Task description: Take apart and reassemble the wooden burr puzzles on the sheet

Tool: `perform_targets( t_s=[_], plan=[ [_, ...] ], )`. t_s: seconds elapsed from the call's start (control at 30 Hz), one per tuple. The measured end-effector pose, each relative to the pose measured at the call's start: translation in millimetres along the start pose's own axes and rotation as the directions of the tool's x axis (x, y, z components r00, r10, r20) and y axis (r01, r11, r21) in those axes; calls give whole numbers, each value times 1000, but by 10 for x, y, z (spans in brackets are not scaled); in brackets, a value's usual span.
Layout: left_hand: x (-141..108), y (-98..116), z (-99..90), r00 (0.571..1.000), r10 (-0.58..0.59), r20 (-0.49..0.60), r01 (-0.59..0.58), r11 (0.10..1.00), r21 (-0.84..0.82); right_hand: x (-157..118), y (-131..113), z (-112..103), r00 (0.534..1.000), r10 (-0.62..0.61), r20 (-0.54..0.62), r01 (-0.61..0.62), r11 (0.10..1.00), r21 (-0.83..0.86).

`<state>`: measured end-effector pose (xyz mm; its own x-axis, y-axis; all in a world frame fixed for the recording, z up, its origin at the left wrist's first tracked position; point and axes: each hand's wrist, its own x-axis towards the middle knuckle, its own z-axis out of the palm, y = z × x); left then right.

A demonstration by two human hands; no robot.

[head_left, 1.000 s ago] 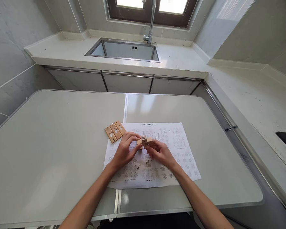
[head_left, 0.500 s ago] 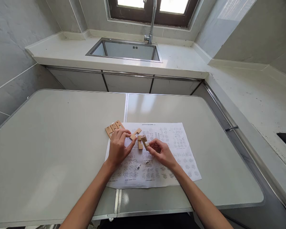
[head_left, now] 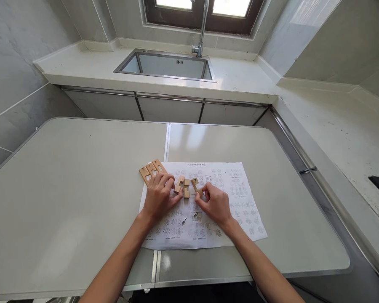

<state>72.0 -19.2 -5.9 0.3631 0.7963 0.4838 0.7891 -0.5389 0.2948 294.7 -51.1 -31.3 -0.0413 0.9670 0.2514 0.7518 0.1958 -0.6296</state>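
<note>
My left hand [head_left: 159, 192] pinches a notched wooden puzzle block [head_left: 179, 184], tilted, just left of centre. In my right hand [head_left: 214, 203], between thumb and fingertips, is another notched wooden block marked 3 [head_left: 195, 183]. Between the two a third notched wooden block [head_left: 186, 189] stands on the printed sheet [head_left: 240, 219], touched by neither hand as far as I can see. Beyond my left hand lie several wooden pieces side by side [head_left: 151, 168], with slots and numbers, partly hidden by my fingers.
The sheet, covered in small diagrams, lies on a pale folding table [head_left: 82, 189] with a metal seam. Two small dark marks or bits [head_left: 184, 221] show on the paper. Behind the table are a counter [head_left: 240, 78], a sink [head_left: 164, 65] and a faucet [head_left: 201, 38].
The block in my left hand has turned more upright and come closer to the middle block. My right hand's block has moved slightly right, away from the middle one, and its number now faces up.
</note>
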Motion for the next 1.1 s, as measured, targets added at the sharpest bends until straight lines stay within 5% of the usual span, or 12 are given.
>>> perform_targets(
  t_s=[0.4, 1.1],
  plan=[
    [6, 47, -35, 966, 145, 212, -127, 987, -95, -1, -1, 11, 999, -38, 1, 38, 997, -69],
    [-30, 23, 90, 971, 71, 228, -1, 956, -293, 13, -6, -7, 944, -279, 178, 271, 960, 69]
  ],
)
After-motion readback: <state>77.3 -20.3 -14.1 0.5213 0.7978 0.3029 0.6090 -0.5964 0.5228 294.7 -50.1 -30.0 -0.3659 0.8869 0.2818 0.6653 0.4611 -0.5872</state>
